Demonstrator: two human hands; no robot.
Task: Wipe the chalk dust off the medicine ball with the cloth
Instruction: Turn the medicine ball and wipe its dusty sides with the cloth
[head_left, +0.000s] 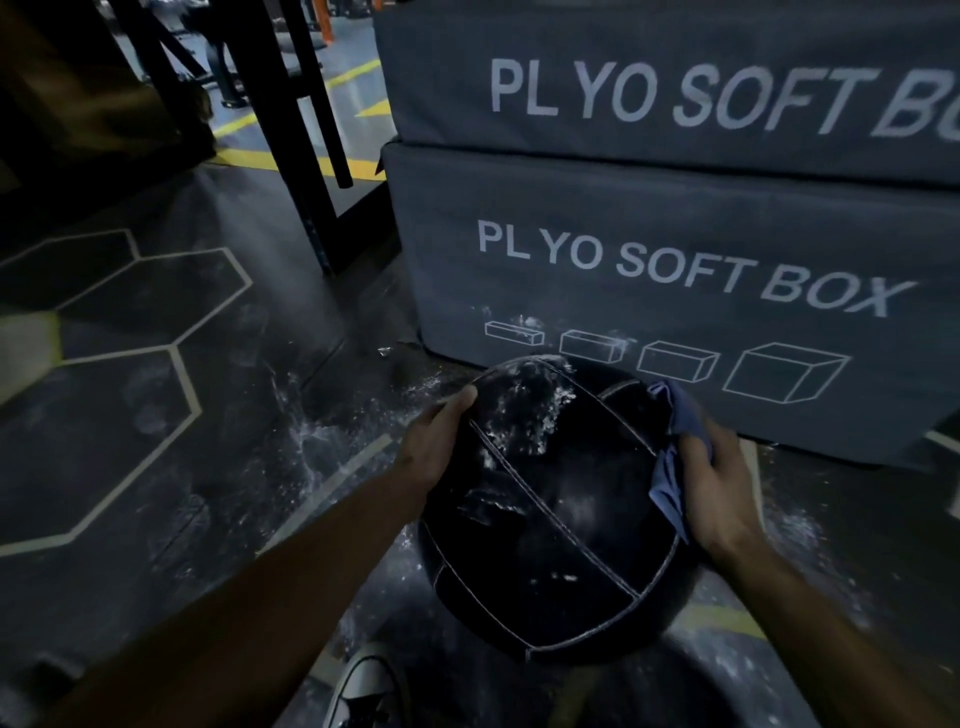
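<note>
A black medicine ball (561, 525) with pale stitched seams sits low in the middle of the view, just in front of me. White chalk smears cover its upper left panels. My left hand (434, 444) lies against the ball's upper left side, thumb up on top. My right hand (719, 493) presses a crumpled blue cloth (672, 467) against the ball's upper right side, fingers curled over the cloth.
Two stacked grey plyo soft boxes (675, 270) stand right behind the ball. A black rack post (301, 156) rises at the upper left. The dark rubber floor (156, 415) has hexagon lines and scattered chalk. My shoe (363, 686) shows at the bottom.
</note>
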